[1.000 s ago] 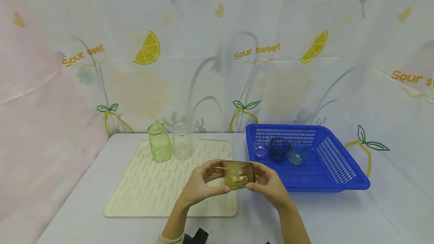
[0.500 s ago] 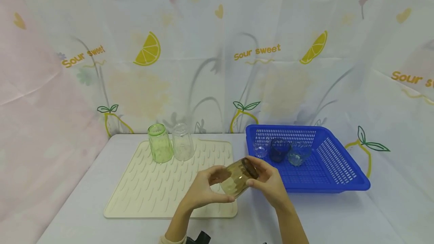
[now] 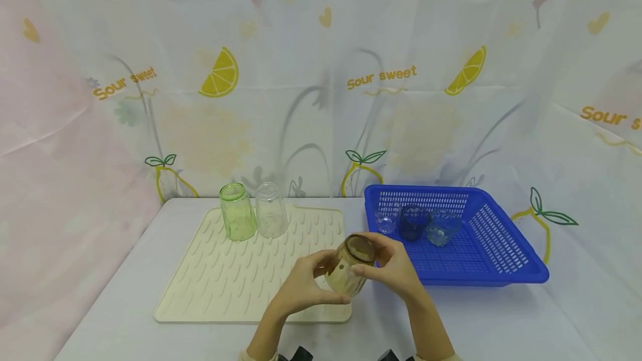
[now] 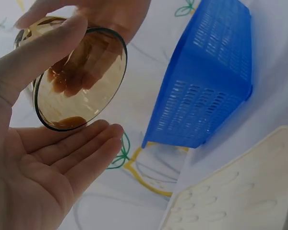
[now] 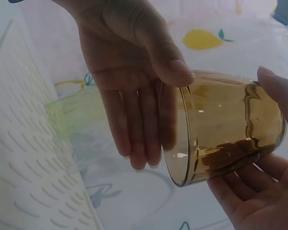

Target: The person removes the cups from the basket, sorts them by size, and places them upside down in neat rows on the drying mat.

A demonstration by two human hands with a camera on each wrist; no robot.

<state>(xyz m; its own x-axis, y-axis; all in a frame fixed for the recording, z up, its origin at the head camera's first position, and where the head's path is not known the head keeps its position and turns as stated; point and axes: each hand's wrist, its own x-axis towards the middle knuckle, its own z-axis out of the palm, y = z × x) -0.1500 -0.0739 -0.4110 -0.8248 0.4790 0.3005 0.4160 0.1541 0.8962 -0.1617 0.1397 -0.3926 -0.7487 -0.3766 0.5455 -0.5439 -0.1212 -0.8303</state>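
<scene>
Both hands hold an amber drinking glass (image 3: 346,274) over the gap between mat and basket in the head view. It is tilted, its thick base up and to the right, its mouth down toward the left palm. My left hand (image 3: 303,283) pinches it at the rim, thumb on one side and index finger on the other. In the left wrist view, the other fingers of that hand extend below the amber glass (image 4: 86,81). Near the base, my right hand (image 3: 393,266) grips it between thumb and fingers, as the right wrist view also shows.
A cream drying mat (image 3: 241,283) lies to the left. Upside down at its back stand a green glass (image 3: 237,216) and a clear glass (image 3: 271,213). On the right, a blue plastic basket (image 3: 481,269) contains a small clear glass (image 3: 385,223), a dark blue glass (image 3: 413,224) and a light blue glass (image 3: 443,228).
The amber glass has turned from lying sideways to tilted, its base swinging up toward the head camera. Both hands stay on it, with the left slightly lower and the right thumb shifted left.
</scene>
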